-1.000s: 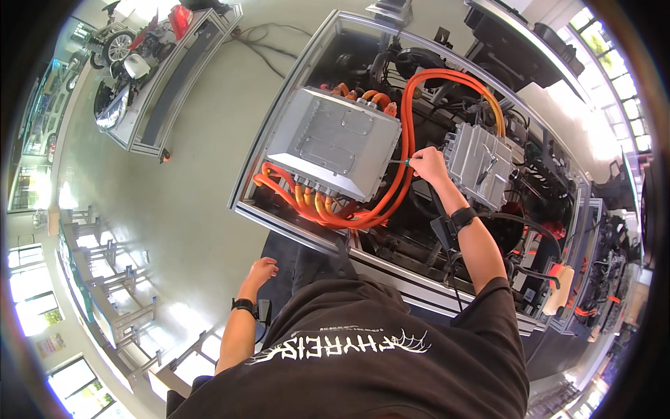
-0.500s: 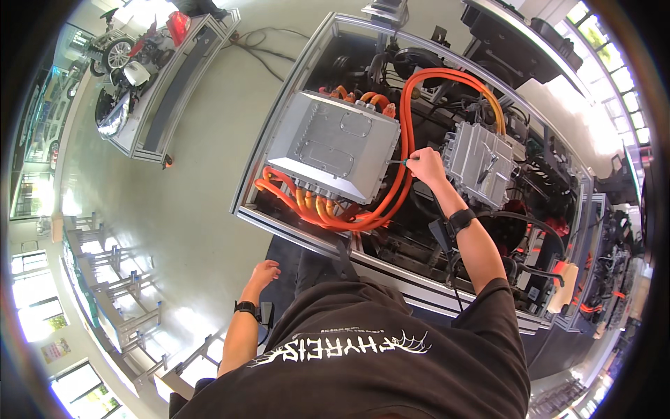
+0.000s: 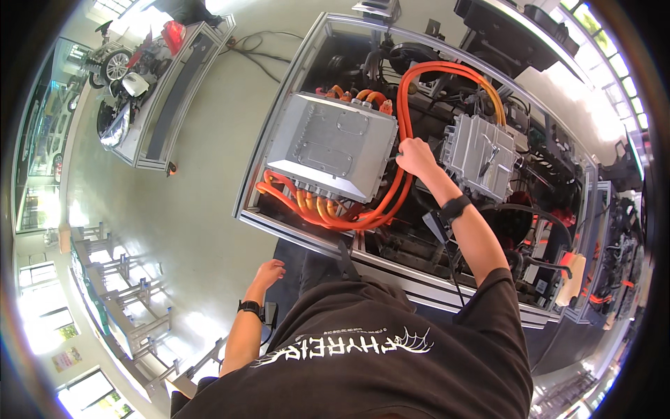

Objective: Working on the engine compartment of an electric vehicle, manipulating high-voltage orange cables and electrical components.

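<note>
My right hand [image 3: 417, 156] is closed round a small screwdriver [image 3: 395, 158]. Its thin shaft points left at the right side of a large grey metal housing [image 3: 324, 143]; the fingers hide the handle, and whether the tip touches is too small to tell. Thick orange cables [image 3: 403, 115] loop past this hand, crossing just beneath the fingers. A smaller finned metal unit [image 3: 474, 157] sits to the right of the hand, with a dark tool-like piece lying on it. My left hand [image 3: 269, 273] hangs loosely by my body, its fingers part-curled and nothing visible in it.
An aluminium-profile frame [image 3: 296, 234] surrounds the housing, cables and black machinery. At the far left stands another bench [image 3: 171, 105] with vehicle parts, including a wheel [image 3: 116, 65]. A black cable [image 3: 262, 59] runs over the floor. Metal-framed tables [image 3: 129, 307] line the lower left.
My right hand has shifted slightly left and up, closer to the grey housing, and now covers the screwdriver's teal handle. The left hand hangs in nearly the same place.
</note>
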Action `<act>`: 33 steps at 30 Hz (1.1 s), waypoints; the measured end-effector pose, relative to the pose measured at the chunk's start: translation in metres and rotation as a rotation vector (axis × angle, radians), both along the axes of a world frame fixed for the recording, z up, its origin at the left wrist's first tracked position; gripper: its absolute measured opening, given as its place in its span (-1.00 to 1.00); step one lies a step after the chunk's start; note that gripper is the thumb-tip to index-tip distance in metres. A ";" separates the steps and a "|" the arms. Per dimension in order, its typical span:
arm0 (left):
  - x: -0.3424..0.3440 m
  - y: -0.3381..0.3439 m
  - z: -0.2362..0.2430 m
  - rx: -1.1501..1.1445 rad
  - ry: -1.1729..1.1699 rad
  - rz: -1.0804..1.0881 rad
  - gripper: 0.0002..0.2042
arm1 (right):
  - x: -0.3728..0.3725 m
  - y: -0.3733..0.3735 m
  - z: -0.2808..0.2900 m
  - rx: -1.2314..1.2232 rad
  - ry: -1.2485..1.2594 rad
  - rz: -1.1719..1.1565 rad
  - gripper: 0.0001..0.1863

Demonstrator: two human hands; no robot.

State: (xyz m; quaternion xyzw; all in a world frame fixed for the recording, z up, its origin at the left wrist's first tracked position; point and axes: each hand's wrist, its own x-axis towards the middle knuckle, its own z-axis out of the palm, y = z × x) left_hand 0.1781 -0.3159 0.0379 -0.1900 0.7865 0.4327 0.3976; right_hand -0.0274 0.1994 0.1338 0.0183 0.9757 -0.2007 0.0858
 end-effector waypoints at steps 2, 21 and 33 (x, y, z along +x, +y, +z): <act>-0.011 0.007 0.003 0.010 0.019 -0.054 -0.68 | -0.014 -0.010 0.005 0.065 -0.091 -0.019 -0.75; -0.173 0.207 0.060 0.248 0.691 -0.477 -0.80 | -0.036 -0.037 0.024 0.502 -0.275 0.329 -0.75; -0.183 0.288 0.066 0.326 0.679 -0.716 -0.85 | -0.025 -0.023 0.030 0.693 -0.016 0.822 -0.86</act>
